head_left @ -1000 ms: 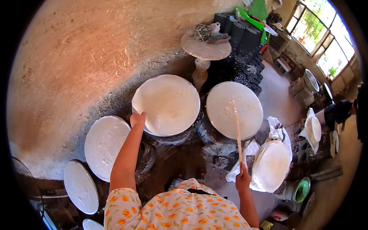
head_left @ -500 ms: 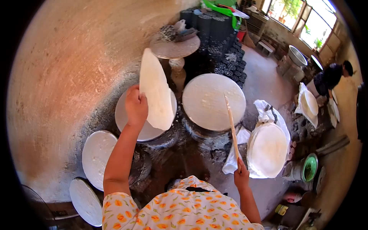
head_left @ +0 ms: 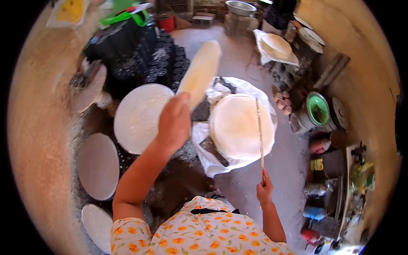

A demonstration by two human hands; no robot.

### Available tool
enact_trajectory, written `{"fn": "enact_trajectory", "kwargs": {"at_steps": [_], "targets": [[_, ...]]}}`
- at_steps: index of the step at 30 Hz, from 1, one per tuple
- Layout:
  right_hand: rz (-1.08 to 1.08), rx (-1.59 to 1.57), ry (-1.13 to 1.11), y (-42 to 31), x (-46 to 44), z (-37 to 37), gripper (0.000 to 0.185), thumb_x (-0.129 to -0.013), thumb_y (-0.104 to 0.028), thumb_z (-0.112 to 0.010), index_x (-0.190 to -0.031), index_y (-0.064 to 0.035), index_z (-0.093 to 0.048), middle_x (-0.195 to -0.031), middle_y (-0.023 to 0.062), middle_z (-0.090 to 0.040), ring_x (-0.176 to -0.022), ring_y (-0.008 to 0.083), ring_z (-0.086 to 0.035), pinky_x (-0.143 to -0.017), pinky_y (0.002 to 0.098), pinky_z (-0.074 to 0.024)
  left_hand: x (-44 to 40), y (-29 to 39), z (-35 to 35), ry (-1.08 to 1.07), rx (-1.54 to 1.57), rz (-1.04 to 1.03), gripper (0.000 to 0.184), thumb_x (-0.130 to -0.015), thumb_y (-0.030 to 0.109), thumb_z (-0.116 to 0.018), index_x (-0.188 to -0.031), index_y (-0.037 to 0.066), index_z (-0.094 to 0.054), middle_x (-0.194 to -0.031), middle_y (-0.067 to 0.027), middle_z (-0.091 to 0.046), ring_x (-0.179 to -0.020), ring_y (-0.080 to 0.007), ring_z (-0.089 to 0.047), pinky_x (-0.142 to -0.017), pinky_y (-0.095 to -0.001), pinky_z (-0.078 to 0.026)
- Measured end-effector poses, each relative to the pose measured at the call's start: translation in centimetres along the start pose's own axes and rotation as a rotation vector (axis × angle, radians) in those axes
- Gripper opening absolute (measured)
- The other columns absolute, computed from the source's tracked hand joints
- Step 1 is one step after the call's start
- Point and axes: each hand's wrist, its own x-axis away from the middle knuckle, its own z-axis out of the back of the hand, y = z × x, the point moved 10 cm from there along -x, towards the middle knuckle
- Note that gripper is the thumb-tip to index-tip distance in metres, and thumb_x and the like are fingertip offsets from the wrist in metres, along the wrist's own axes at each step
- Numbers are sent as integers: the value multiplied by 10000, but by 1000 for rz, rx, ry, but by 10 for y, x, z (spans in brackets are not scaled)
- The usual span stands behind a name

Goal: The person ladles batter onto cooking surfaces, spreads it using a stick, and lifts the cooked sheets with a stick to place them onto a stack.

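My left hand [head_left: 175, 123] grips the edge of a thin pale flatbread [head_left: 200, 72], held up and tilted beside a stack of flatbreads [head_left: 236, 127]. That stack lies on a white plastic sheet [head_left: 211, 165]. In my right hand [head_left: 265, 189] is a long thin wooden stick [head_left: 259, 131], its upper part over the right side of the stack. Below and left of my left hand sits a round griddle [head_left: 138, 117] with pale residue on its top. A second griddle [head_left: 98, 166] stands farther left, with no bread on it.
Dark cylindrical coal briquettes [head_left: 159, 63] are piled behind the griddles. Another pale disc [head_left: 97, 225] leans at lower left. A green basin [head_left: 318, 108] stands on the right, near a cluttered table [head_left: 346, 187]. At the far right back, a person [head_left: 280, 15] is beside more flatbreads [head_left: 277, 45].
My view has turned right. My left hand has carried the flatbread from above the left griddle towards the stack. The stick in my right hand now lies across the stack's right side.
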Motion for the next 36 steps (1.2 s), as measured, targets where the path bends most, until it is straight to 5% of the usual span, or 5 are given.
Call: {"fn": "enact_trajectory", "kwargs": {"at_steps": [2,11,16,24,36], "targets": [[60,-31,215,14,13,39,626,-746,97,-463,-1343,-89,-477,-867,-17,-547,-584,47,-374,-531,200,-367,0,39,-55,-51,151,-80,180,-825,12,-502,-958,-77,-584,-1055,-207,-579,-967,-352,-564,-847,-407,-459],[-260,114,470,94,77,125,623,-753,97,-444,-1339,-113,-486,-708,-30,-494,-525,41,-342,-489,210,-334,183,107,-351,-645,343,-117,145,-826,55,-490,-932,-32,-538,-985,-156,-538,-923,-314,-552,-786,-390,-463],[-269,92,436,99,63,122,633,-746,101,-443,-1344,-104,-477,-747,-27,-519,-527,41,-341,-488,206,-333,211,102,-362,-747,401,35,171,-855,93,-460,-950,-38,-516,-1010,-196,-549,-950,-350,-537,-832,-418,-437],[57,-62,-49,27,-63,22,603,-751,129,-405,-1348,49,-396,-1314,134,-521,-939,116,-570,-725,201,-433,239,93,-276,-906,402,70,347,-757,129,-642,-1022,-67,-530,-1215,-242,-490,-1184,-371,-444,-1019,-389,-365],[768,161,-1093,-159,16,-262,574,-735,123,-394,-1292,15,-482,-1259,183,-555,-1190,283,-523,-995,319,-386,519,124,76,-259,-199,1538,387,-812,177,-615,-1152,1,-557,-1183,-174,-524,-1125,-336,-488,-960,-399,-411]]}}
